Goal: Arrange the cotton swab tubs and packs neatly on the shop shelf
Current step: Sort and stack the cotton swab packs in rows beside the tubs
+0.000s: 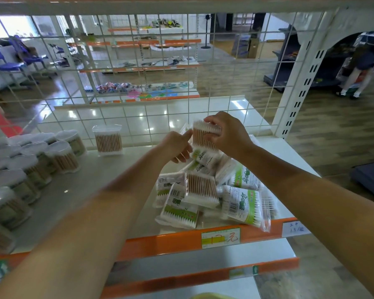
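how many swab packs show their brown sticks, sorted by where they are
held pack, in the right hand: 1
upright pack, alone by the wire grid: 1
pile pack, lying flat: 1
total: 3
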### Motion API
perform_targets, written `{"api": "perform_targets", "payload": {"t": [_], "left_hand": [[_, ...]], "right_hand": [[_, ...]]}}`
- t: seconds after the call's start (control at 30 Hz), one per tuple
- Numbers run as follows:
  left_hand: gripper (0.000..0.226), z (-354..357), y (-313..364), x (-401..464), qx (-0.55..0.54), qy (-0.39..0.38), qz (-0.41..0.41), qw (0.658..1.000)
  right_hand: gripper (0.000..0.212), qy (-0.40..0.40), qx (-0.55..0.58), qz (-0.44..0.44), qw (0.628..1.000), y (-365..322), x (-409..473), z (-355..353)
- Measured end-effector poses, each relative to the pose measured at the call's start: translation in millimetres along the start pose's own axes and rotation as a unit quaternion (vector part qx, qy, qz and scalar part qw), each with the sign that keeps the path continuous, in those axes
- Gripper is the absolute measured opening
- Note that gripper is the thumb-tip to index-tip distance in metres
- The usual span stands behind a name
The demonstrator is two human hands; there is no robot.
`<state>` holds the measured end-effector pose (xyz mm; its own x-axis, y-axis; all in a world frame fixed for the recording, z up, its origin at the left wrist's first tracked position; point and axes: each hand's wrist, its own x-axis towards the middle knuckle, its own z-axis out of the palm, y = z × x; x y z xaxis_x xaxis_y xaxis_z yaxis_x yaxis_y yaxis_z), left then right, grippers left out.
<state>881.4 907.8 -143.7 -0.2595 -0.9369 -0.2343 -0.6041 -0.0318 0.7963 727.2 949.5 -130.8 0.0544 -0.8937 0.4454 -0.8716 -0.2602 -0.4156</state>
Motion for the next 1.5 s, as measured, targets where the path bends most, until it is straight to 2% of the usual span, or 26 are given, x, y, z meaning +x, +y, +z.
{"api": "perform_targets", "payload": {"t": [0.13,0.3,0.4,0.5,0.63,0.77,0.93,1.07,1.23,1.37,1.5], "left_hand": [[0.066,-2,3,0,-0.163,-0.03,-0.052,0.985],[0.046,-8,-3,7,-0.302,-0.056,-0.027,0.951],[0.032,-11,-3,8,-0.369,-0.056,0.011,0.928],[0.018,-12,-1,2,-0.377,-0.034,0.045,0.924],[0.015,-11,2,-3,-0.369,0.007,0.07,0.927],[0.011,-14,3,-5,-0.348,0.063,0.085,0.931],[0.006,-21,2,-8,-0.331,0.108,0.092,0.933],[0.009,-25,-1,-12,-0.326,0.143,0.077,0.931],[0.014,-27,-8,-16,-0.293,0.177,0.084,0.936],[0.018,-29,-14,-14,-0.204,0.224,0.082,0.95],[0.023,-30,-13,-17,-0.023,0.309,0.096,0.946]], "right_hand": [[0.034,0.029,-0.031,-0.102,0.994,-3,-7,2],[0.025,0.127,-0.075,-0.314,0.938,-10,-15,8],[0.025,0.148,-0.107,-0.359,0.915,-10,-21,14],[0.027,0.163,-0.133,-0.371,0.905,-7,-26,18],[0.034,0.124,-0.161,-0.352,0.914,-4,-29,18],[0.026,0.06,-0.161,-0.329,0.929,1,-32,16],[0.022,0.076,-0.057,-0.221,0.971,-4,-35,15],[0.025,0.093,0.001,-0.136,0.986,-16,-30,11],[0.027,0.015,-0.011,-0.063,0.998,-39,-25,16],[0.034,-0.036,-0.038,-0.014,0.999,-61,-16,28],[0.047,-0.071,-0.14,-0.003,0.988,-77,-8,38]]}}
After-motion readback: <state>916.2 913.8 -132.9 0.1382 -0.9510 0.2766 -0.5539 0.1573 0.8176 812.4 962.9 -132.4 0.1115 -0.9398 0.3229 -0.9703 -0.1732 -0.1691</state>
